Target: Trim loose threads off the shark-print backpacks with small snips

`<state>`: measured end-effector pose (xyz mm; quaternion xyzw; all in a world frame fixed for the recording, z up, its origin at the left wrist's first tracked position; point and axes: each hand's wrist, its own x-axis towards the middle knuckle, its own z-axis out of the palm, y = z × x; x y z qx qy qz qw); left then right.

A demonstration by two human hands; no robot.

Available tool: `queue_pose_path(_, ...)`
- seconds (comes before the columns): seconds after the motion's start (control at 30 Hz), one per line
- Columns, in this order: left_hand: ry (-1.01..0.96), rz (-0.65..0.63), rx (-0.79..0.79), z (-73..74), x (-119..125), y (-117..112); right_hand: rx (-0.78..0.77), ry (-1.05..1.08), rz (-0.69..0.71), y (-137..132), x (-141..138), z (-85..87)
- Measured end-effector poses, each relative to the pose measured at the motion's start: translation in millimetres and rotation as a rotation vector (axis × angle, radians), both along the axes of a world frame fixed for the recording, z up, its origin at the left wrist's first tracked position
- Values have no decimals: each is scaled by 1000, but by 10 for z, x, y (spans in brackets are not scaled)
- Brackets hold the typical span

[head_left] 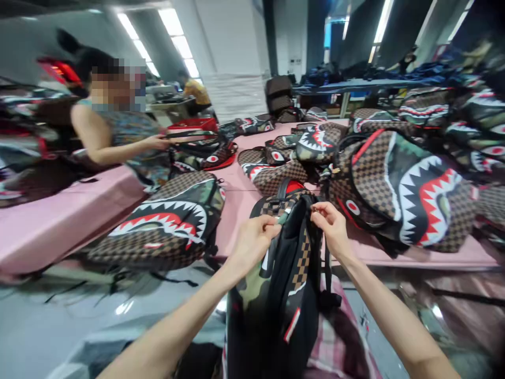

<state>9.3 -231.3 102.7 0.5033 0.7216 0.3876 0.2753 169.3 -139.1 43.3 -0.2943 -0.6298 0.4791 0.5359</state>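
Note:
A backpack (272, 284) with brown checks, camouflage patches and black panels stands upright in front of me, against the table's edge. Its top opening gapes between my hands. My left hand (258, 234) pinches the opening's left edge with thumb and fingers. On the other side, my right hand (330, 223) pinches the right edge near the top; a small glint shows at its fingertips, too small to name. A black strap (328, 271) hangs below my right hand. The backpack's inside is dark.
More shark-mouth backpacks lie on the pink table (236, 195): one at left (165, 221), a large one at right (410, 195), several behind. Across the table at left, a person (114, 121) handles another backpack (209, 155). A white pillar (232, 63) rises behind.

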Motion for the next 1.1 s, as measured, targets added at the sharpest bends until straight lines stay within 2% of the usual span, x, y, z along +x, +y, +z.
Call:
queue_pose_path(0.07,-58,-92,-40,-33,289,203,144,-189,-190,-118,400,46)
queue_pose_path(0.17,-147,-197,-73,-59,686,420,464,-528,-472,-357,871,154)
queue_pose_path(0.23,-170,-240,-86,-79,890,494,636,-719,-598,-486,1069,206)
queue_pose_path(0.33,-158,-279,-94,-110,1072,533,730,-923,-707,-578,1223,236)
queue_pose_path(0.43,-147,-276,-85,-137,1135,536,752,-1011,-739,-600,1274,251)
queue_pose_path(0.6,-128,-264,-82,-157,1160,521,784,-1044,-732,-634,1258,312)
queue_pose_path(1.1,-17,-268,-52,-79,1221,432,783,-1324,-815,-797,1074,487)
